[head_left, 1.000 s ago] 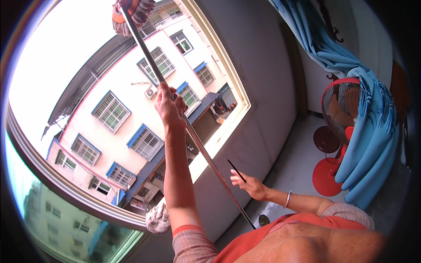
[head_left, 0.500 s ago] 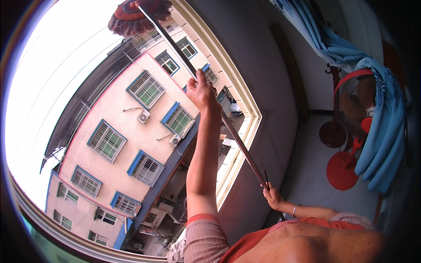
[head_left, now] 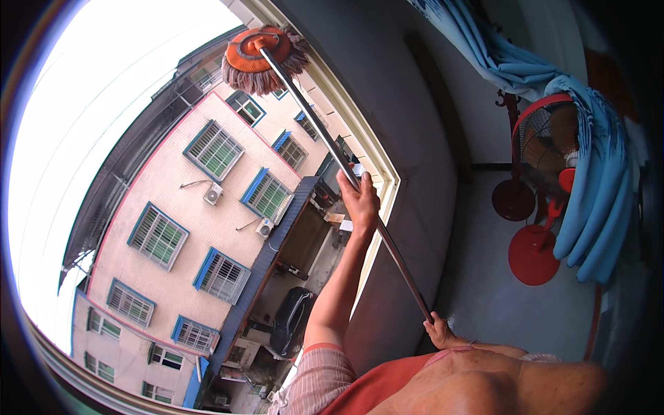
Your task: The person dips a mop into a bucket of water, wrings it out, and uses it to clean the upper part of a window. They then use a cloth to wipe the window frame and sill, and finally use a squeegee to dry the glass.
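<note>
A mop with a long metal pole runs slantwise from the upper left down to the lower right. Its round orange head with a greyish-brown fringe is raised against the upper part of the window frame. Around the middle of the pole my left hand is closed, with the arm stretched upward. My right hand grips the pole low down, close to my body. Whether the fringe touches the glass or the frame I cannot tell.
Beyond the window stands a pale tiled building with barred windows. To the right are a red standing fan with a round red base and a blue curtain. A dark wall borders the window.
The mop head has come down and to the right in view, its orange top now showing more. My left hand has shifted lower and right; my right hand sits slightly lower.
</note>
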Tool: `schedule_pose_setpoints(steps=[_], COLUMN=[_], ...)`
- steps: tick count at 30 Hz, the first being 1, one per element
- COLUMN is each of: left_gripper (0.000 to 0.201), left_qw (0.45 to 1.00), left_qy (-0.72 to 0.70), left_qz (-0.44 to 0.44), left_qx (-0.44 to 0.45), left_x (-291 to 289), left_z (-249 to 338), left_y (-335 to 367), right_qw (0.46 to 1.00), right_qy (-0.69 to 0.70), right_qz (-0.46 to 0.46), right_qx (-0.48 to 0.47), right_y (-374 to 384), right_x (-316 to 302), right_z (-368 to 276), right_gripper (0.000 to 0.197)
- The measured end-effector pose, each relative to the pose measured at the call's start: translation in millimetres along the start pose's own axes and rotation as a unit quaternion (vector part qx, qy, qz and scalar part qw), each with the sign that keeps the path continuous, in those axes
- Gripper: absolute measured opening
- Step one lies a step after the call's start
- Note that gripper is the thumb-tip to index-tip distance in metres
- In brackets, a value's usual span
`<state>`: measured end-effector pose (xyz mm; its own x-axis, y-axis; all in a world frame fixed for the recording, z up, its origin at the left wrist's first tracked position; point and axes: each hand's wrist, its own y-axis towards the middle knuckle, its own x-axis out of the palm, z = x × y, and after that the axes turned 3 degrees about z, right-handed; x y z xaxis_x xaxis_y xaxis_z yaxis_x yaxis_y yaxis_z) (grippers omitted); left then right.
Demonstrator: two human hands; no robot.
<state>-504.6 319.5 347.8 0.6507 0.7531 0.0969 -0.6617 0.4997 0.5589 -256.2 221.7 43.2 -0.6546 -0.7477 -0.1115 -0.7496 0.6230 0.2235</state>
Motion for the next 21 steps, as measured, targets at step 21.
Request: schedule_pose_setpoints(steps=[21], left_gripper=[0.053], left_qw=[0.97], left_qy=[0.165], left_qz=[-0.061], left_qx=[0.167], left_x=[33.9], left_z=[224.7], left_y=[278.0], right_qw=[0.961], right_qy=[-0.02], right_qz=[0.151], right_qx=[-0.23], right_y=[294.7], right_x=[11.8], right_z=[-261.2], right_gripper=[0.03])
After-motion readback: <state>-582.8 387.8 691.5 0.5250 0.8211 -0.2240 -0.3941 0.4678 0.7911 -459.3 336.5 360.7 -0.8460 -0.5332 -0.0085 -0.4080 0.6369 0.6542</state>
